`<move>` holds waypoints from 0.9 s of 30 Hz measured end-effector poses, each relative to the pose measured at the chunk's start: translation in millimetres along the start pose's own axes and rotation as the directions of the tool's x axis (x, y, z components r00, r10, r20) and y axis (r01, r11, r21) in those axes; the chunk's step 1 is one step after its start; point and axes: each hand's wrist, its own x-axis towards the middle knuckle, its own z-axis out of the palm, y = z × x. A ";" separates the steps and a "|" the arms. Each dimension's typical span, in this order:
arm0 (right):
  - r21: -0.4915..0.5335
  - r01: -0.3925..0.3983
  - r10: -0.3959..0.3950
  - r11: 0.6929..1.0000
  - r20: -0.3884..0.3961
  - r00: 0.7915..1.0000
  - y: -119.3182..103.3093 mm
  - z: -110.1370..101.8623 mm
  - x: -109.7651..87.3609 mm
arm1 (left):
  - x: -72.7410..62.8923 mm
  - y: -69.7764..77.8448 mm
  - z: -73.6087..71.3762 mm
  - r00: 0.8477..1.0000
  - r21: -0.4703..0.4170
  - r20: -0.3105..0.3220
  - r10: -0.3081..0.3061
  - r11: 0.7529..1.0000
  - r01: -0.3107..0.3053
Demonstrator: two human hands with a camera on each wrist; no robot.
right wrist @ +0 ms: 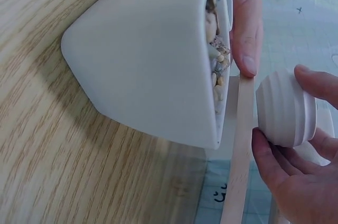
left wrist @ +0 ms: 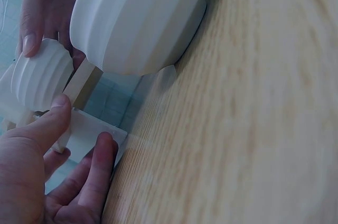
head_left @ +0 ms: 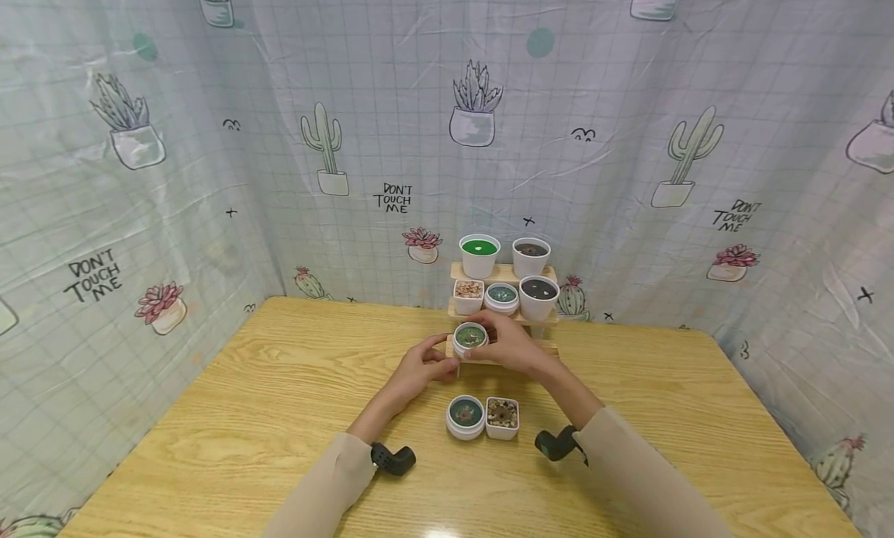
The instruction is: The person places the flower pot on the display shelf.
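My right hand (head_left: 513,344) grips a small round ribbed white pot (head_left: 471,339) with a green top, between thumb and fingers. The pot is at the left end of the lowest step of a tiered wooden stand (head_left: 500,272). At that same end my left hand (head_left: 419,369) holds the stand, its thumb on the front edge near the pot and its fingers by the white side support (left wrist: 90,131). In the right wrist view the ribbed pot (right wrist: 285,109) sits between the right thumb and fingers, close to the wooden board (right wrist: 240,145).
The middle step bears a square pebble pot (head_left: 469,296), a round ribbed pot (head_left: 501,298) and a dark-topped pot (head_left: 538,297). On top stand a green-filled pot (head_left: 479,255) and a brown-topped pot (head_left: 531,256). A round pot (head_left: 466,418) and a square pebble pot (head_left: 502,418) stand in front on the table (head_left: 293,383).
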 end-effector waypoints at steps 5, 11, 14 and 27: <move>0.005 -0.003 0.003 1.000 -0.006 1.000 -0.7 1.6 -0.5 | 0.6 -1.9 -0.9 1.000 -0.001 -0.001 0.000 1.000 0.000; 0.005 -0.008 0.008 1.000 -0.032 0.999 0.6 3.6 -1.1 | 1.5 -1.9 -1.1 1.000 -0.003 0.000 0.003 1.000 -0.003; -0.005 0.005 -0.006 1.000 -0.047 0.999 1.0 4.3 -1.7 | 1.7 -1.6 -0.9 1.000 -0.005 0.002 0.004 1.000 -0.004; -0.008 0.015 -0.016 1.000 -0.067 0.998 -0.3 3.5 -7.6 | 1.7 -3.7 -0.3 1.000 0.008 -0.017 0.009 1.000 -0.009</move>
